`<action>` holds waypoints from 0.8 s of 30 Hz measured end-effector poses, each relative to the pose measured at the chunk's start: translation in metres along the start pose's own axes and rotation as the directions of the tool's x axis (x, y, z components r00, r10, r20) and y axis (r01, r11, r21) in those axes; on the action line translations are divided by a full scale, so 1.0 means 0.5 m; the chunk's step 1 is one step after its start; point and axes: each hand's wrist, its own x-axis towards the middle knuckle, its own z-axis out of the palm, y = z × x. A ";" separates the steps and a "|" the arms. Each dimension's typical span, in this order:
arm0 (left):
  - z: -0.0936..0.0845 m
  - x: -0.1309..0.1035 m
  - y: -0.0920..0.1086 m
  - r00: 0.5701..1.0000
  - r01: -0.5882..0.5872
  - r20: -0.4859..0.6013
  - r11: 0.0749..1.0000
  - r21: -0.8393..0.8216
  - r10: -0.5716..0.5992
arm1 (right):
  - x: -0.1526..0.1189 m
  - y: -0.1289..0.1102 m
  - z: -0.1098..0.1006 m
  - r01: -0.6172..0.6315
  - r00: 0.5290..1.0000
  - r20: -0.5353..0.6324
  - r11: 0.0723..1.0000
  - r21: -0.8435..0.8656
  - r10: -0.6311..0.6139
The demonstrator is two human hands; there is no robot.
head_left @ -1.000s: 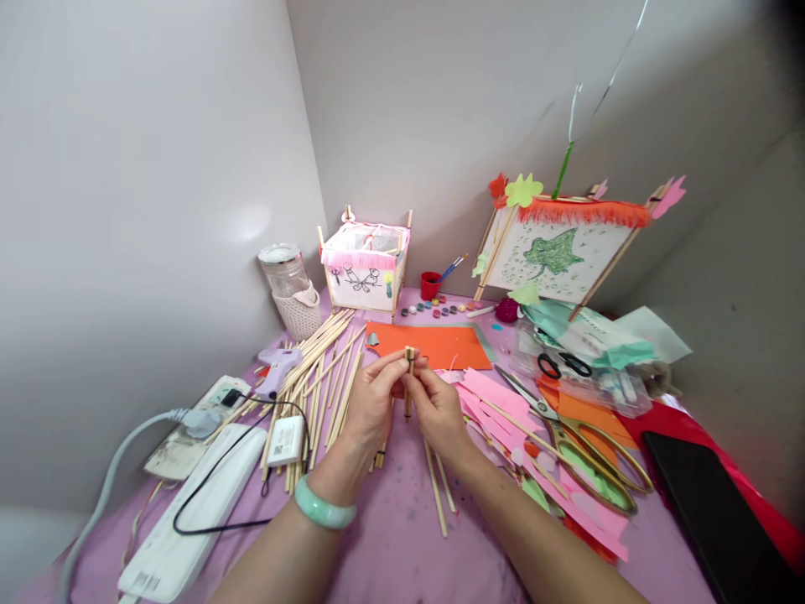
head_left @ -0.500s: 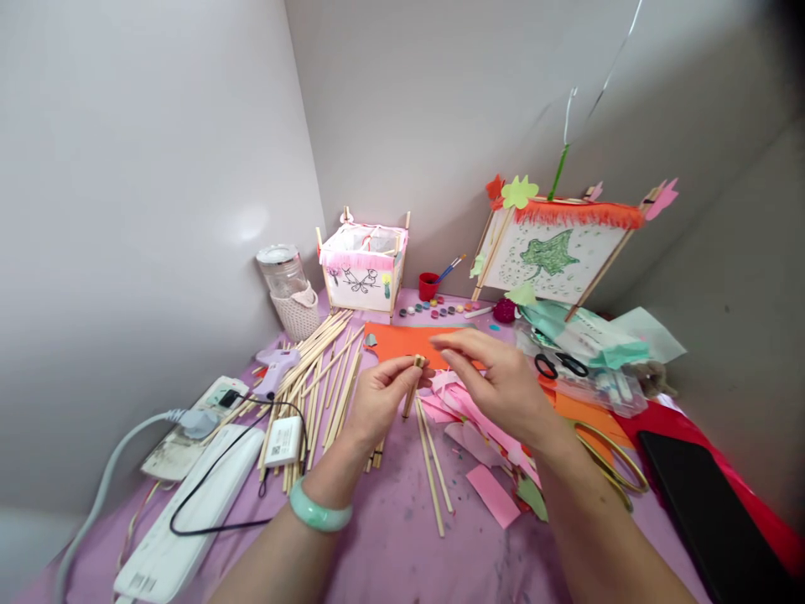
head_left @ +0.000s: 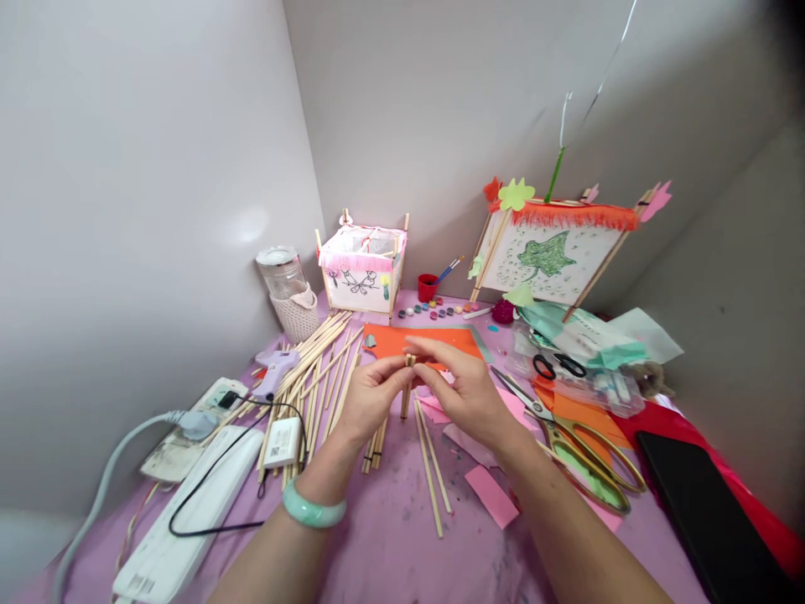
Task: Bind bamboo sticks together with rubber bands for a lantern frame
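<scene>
My left hand (head_left: pixel 368 398) pinches a short bundle of wooden sticks (head_left: pixel 407 394), held upright above the purple table (head_left: pixel 390 537). My right hand (head_left: pixel 465 390) is beside it on the right, fingertips touching the top of the bundle. Whether the right hand grips anything small is hidden. A green bangle sits on my left wrist. Loose wooden sticks (head_left: pixel 431 466) lie on the table just below both hands.
A pile of long sticks (head_left: pixel 320 369), a glue gun (head_left: pixel 277 369), a charger and a power strip (head_left: pixel 189 520) lie left. Orange paper (head_left: pixel 390 338), pink scraps (head_left: pixel 494 495), gold scissors (head_left: pixel 579 445), black scissors (head_left: pixel 557 365), two paper lanterns (head_left: pixel 365 268), paint pots and a jar stand behind.
My right hand lifted away to the right over the paper scraps, then came back to the top of the stick bundle. The left hand stayed put with the bundle.
</scene>
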 end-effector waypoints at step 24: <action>-0.021 0.008 -0.012 0.993 0.114 0.012 0.964 -0.240 -0.115 | -0.025 0.045 0.071 -0.450 0.806 0.515 0.866 0.218 0.290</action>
